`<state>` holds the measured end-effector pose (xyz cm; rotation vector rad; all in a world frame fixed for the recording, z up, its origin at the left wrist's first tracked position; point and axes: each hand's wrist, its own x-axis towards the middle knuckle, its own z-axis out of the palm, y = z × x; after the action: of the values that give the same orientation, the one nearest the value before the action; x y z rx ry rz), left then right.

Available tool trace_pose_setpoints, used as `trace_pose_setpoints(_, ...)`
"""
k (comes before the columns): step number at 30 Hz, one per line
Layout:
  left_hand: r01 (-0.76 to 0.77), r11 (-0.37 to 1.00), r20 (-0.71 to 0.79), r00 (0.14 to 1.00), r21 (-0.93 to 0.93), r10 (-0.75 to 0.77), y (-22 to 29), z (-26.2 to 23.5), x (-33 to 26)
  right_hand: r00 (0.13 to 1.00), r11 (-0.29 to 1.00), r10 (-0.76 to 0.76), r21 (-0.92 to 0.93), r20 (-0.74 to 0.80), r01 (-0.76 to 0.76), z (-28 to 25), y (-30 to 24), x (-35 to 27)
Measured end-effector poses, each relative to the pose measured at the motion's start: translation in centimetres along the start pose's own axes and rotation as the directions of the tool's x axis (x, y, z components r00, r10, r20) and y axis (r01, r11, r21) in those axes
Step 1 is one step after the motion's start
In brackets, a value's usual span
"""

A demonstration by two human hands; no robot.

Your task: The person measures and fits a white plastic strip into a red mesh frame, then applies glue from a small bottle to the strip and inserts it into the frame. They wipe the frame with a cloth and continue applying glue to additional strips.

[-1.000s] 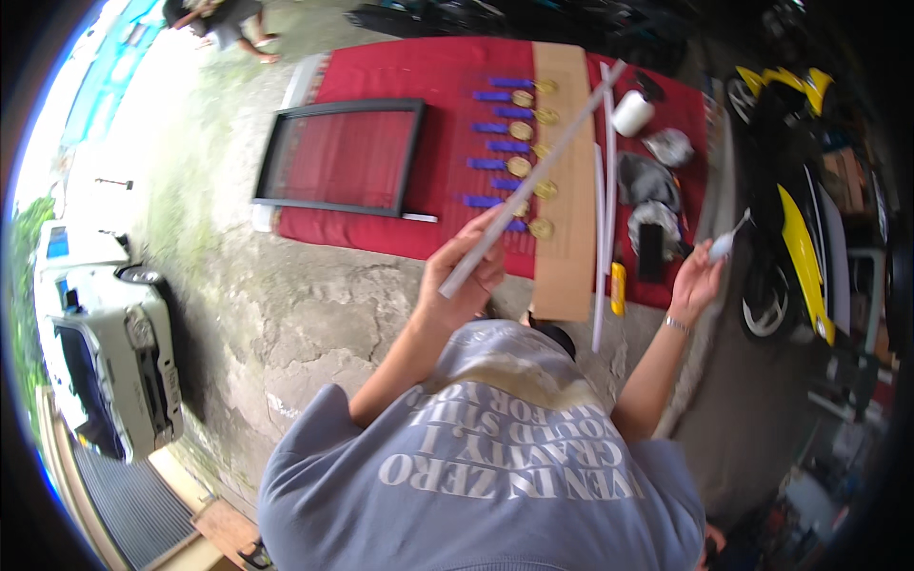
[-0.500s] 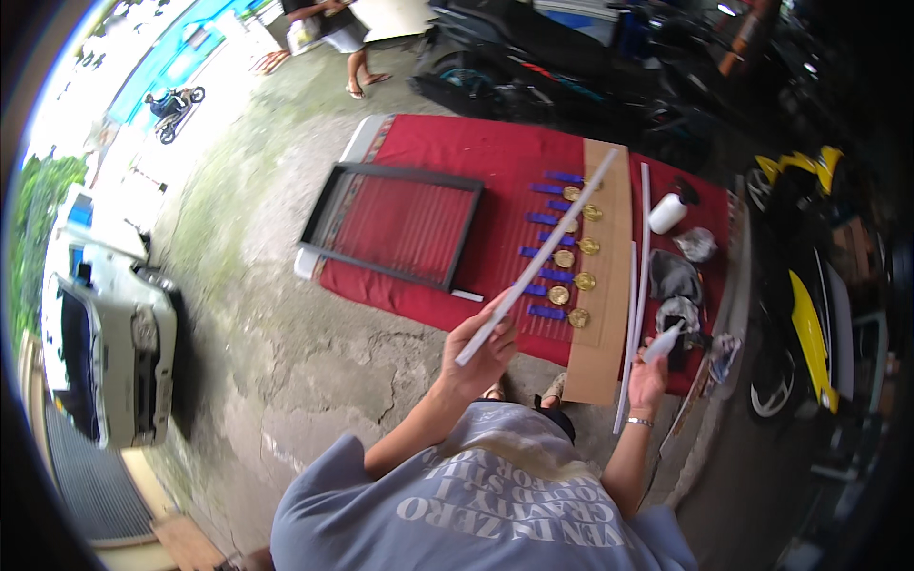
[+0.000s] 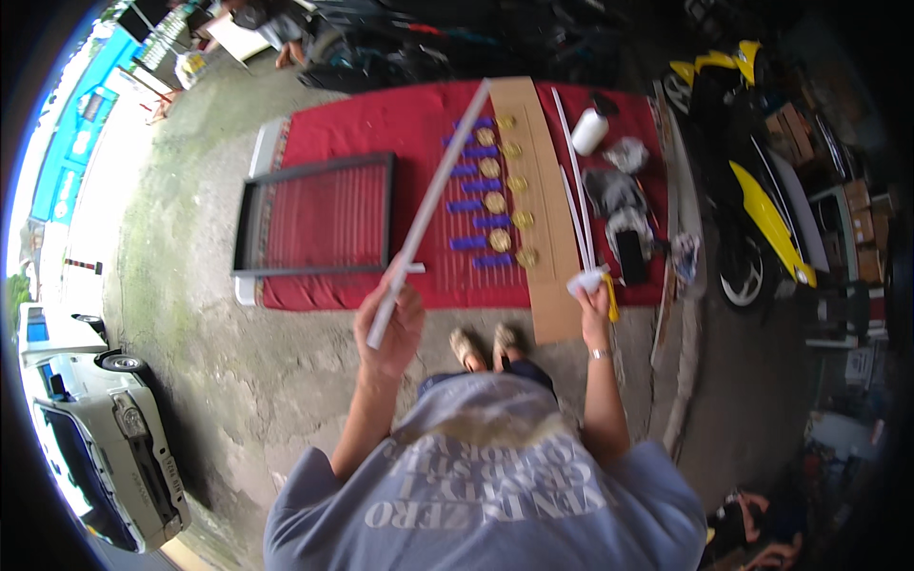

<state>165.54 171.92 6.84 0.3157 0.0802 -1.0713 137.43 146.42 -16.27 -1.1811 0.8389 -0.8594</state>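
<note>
My left hand (image 3: 392, 319) is closed round the lower end of a long white strip (image 3: 433, 200). The strip slants up and away over the red cloth, its far tip near the cardboard's far end. My right hand (image 3: 594, 309) is closed on a small white bottle (image 3: 586, 281), blurred here, at the table's near edge. Something yellow (image 3: 611, 297) shows beside those fingers; I cannot tell what it is. Between the hands, gold medals (image 3: 494, 203) with blue ribbons (image 3: 466, 206) lie in rows, partly over a cardboard strip (image 3: 543, 209). Two thin white strips (image 3: 575, 205) lie right of the cardboard.
A dark rectangular frame (image 3: 391, 214) lies on the red cloth (image 3: 419, 105) at left. A white bottle (image 3: 590, 131), crumpled plastic (image 3: 626, 153) and a grey cloth (image 3: 609, 193) are at right. Motorcycles (image 3: 752, 209) stand beyond the table and to its right; a white vehicle (image 3: 114, 457) is at left.
My view has swung, so the table sits farther left and up. The left hand's strip stands steeper. The white bottle in my right hand has turned, and yellow shows beside it.
</note>
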Motion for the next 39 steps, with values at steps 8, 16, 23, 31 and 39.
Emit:
trace_pose_setpoints(8,-0.131,0.99,0.009,0.991,-0.046,0.131,-2.0,0.5,-2.0,0.991,0.922,-0.102,-0.381,-0.087,0.061,-1.7,5.8,2.5)
trace_pose_setpoints(16,-0.213,0.975,-0.08,0.975,-0.066,0.208,-4.6,2.3,-2.9,0.97,0.86,-0.227,-0.485,-0.091,0.155,-1.2,8.9,3.1)
trace_pose_setpoints(23,-0.278,0.956,-0.142,0.954,-0.095,0.263,-6.3,2.9,-3.3,0.975,0.794,-0.223,-0.583,-0.018,0.171,-0.2,7.7,2.9)
trace_pose_setpoints(31,-0.252,0.96,-0.136,0.962,-0.119,0.236,-5.4,2.0,-3.1,0.964,0.743,-0.263,-0.645,-0.034,0.18,-0.7,8.8,3.0)
trace_pose_setpoints(39,-0.171,0.982,-0.163,0.974,-0.082,0.156,1.2,-1.3,-5.4,0.907,0.458,-0.402,-0.885,-0.127,0.079,0.4,6.4,-7.5)
